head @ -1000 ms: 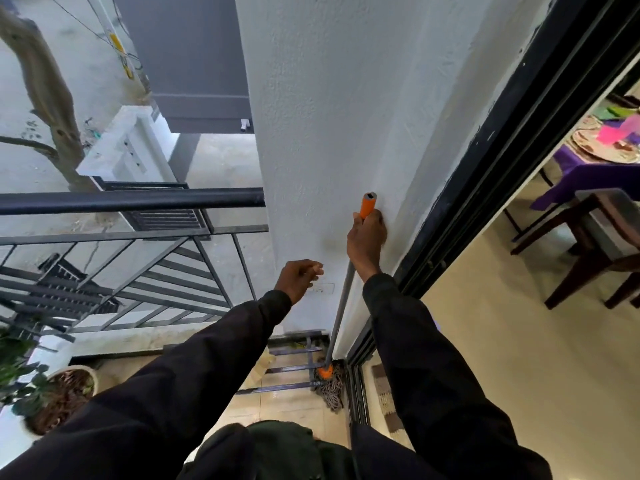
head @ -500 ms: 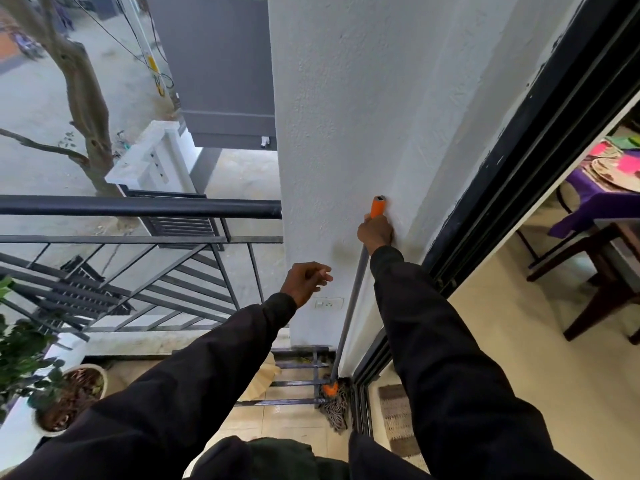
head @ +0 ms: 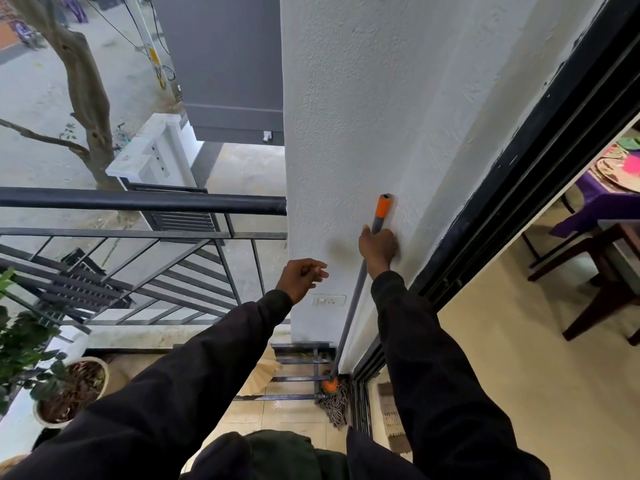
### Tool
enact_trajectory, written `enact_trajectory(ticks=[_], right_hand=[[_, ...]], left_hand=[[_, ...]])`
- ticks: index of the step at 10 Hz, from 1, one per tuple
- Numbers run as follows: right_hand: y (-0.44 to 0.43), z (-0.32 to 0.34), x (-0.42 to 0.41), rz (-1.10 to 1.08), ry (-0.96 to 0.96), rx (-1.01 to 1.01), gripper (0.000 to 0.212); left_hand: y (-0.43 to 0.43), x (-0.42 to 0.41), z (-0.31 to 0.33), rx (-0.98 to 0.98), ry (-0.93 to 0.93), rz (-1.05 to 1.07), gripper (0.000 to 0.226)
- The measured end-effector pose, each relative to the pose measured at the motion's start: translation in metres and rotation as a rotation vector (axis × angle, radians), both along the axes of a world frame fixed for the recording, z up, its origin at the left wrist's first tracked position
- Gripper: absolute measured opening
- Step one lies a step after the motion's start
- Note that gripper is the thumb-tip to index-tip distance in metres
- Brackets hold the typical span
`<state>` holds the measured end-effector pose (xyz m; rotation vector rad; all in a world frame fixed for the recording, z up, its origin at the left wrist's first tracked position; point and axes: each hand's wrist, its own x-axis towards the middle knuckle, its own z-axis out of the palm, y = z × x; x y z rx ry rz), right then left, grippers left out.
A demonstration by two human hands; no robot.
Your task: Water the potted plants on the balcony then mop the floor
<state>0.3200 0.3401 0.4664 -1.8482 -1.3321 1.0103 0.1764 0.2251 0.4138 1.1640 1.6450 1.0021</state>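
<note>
A mop leans upright against the white wall, its grey handle (head: 353, 313) topped by an orange grip and its stringy head (head: 334, 401) resting on the tiled balcony floor. My right hand (head: 377, 249) is closed around the handle just below the orange grip. My left hand (head: 301, 277) hovers to the left of the handle with fingers loosely curled, holding nothing. A potted plant (head: 69, 389) in a pale pot stands at the lower left by the railing.
A black metal railing (head: 145, 200) bounds the balcony on the left. A low metal rack (head: 298, 375) sits at the wall's foot beside the mop head. The black sliding-door frame (head: 491, 209) opens on the right to a room with a wooden chair (head: 602, 271) and a purple-covered table.
My right hand has slid down a little on the handle, exposing more of the orange grip. The view has shifted slightly; my left hand stays hovering near the wall.
</note>
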Motion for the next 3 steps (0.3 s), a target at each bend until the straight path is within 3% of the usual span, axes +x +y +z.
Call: enact_trajectory(ticks=[1, 2, 3], right_hand=[[-0.023, 0.000, 0.001, 0.017, 0.050, -0.012, 0.052], [-0.051, 0.002, -0.010, 0.097, -0.034, 0.009, 0.048], [-0.069, 0.017, -0.032, 0.270, -0.097, 0.050, 0.015]], left_hand=[[0.001, -0.012, 0.000, 0.041, 0.020, 0.023, 0.028], [-0.008, -0.030, 0.010, 0.105, 0.120, 0.071, 0.026], [-0.011, -0.051, 0.016, 0.173, 0.223, 0.151, 0.021]])
